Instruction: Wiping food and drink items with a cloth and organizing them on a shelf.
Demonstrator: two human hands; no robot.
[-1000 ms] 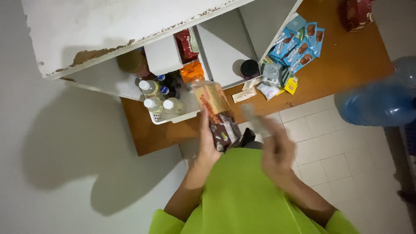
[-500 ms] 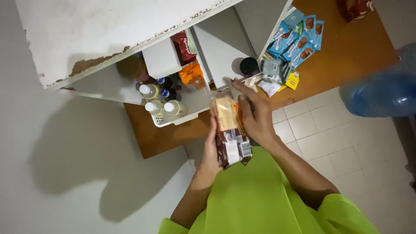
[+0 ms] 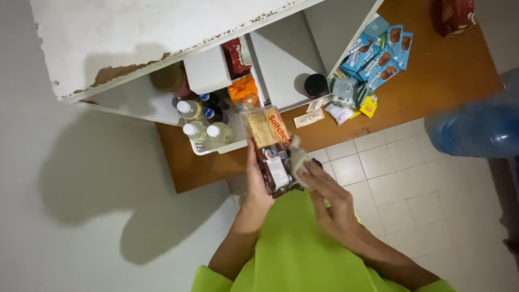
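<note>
**Left hand steadies the packets while the right wipes**

Left hand (image 3: 258,181) is curled around a long stack of snack packets (image 3: 271,151), fingers closed on the side of the dark lower wrapper, so the whole bundle stands out lengthwise in front of my chest. The yellow cracker packet sits at the far end, pointing toward the shelf, and the brown one lies nearest me. I grip from the left edge, which leaves the printed faces and the right side bare.

Right hand (image 3: 330,197) is loosely bent, fingertips pinching a small pale cloth or crumpled wrapper (image 3: 298,160) pressed against the right side of the stack. I can't tell for certain which it is.

Everything is held over the edge of the wooden tabletop (image 3: 432,81), just in front of the white basket of bottles (image 3: 208,130). Beyond it, the white shelf unit (image 3: 281,59) holds an orange pouch (image 3: 243,92) and a red packet (image 3: 233,57). Blue biscuit packs (image 3: 378,51) lie fanned out on the wood to the right, with a dark jar lid (image 3: 315,85) nearby. A big blue water bottle (image 3: 476,130) stands on the tiled floor.
</note>
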